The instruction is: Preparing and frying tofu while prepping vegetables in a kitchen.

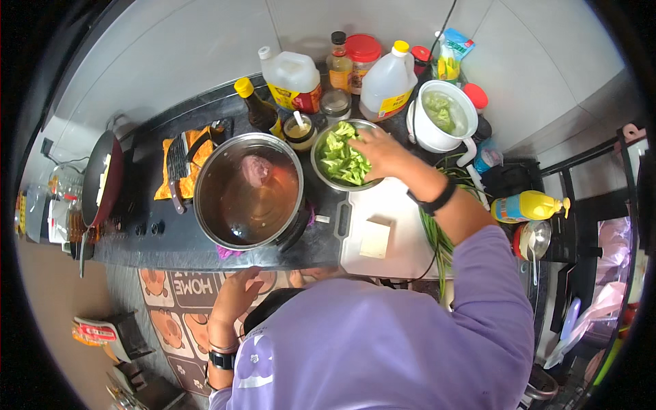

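My right hand reaches over the right rim of a steel bowl of cut green broccoli-like florets; whether its fingertips hold any is hidden. Below the bowl, a white cutting board bears a pale rectangular block, possibly tofu. My left hand is at the counter's front edge, fingers apart, with nothing seen in it. Beyond it stands a large steel pot of liquid with a pinkish piece of meat in it. Long green stalks lie along the board's right side.
A white pot with greens in water stands at the back right, beside jugs and bottles. A knife lies on an orange package left of the steel pot. A frying pan is farther left.
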Tool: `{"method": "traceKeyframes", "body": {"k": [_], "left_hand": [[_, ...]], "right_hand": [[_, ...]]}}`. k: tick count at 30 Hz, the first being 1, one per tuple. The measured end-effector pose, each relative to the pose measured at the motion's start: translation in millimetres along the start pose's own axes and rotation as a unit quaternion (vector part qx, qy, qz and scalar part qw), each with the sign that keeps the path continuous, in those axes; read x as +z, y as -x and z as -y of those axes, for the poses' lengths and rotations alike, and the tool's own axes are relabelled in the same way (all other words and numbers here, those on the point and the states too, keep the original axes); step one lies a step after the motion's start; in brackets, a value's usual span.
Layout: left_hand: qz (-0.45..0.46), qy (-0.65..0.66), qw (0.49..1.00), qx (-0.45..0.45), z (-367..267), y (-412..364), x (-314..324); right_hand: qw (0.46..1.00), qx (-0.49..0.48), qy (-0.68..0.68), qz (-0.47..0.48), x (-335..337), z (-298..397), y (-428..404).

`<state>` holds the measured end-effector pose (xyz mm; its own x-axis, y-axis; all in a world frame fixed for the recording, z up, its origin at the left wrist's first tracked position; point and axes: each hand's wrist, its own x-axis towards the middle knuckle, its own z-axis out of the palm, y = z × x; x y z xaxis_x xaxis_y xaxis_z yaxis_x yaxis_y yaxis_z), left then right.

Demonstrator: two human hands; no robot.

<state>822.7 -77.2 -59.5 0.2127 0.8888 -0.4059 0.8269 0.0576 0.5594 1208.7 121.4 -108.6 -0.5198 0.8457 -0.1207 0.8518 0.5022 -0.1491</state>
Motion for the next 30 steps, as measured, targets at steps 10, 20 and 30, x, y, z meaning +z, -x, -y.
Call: {"method": "traceKeyframes", "body": {"k": [10, 20, 30], "left_hand": [[-0.03, 0.004, 1.0, 0.006, 8.9, 16.6, 5.5], [-0.039, 0.045, 0.998, -0.024, 15.3, 26.2, 11.7], [0.006, 0.126, 0.99, -0.062, -9.5, 28.6, 5.5]], "right_hand": [[0.991, 0.083, -0.015, 0.099, 21.4, 5.7, -18.7], [0.996, 0.074, -0.043, -0.001, 37.9, 0.3, -17.4], [0.985, 0.096, -0.131, -0.06, 35.9, -11.1, -20.0]]}}
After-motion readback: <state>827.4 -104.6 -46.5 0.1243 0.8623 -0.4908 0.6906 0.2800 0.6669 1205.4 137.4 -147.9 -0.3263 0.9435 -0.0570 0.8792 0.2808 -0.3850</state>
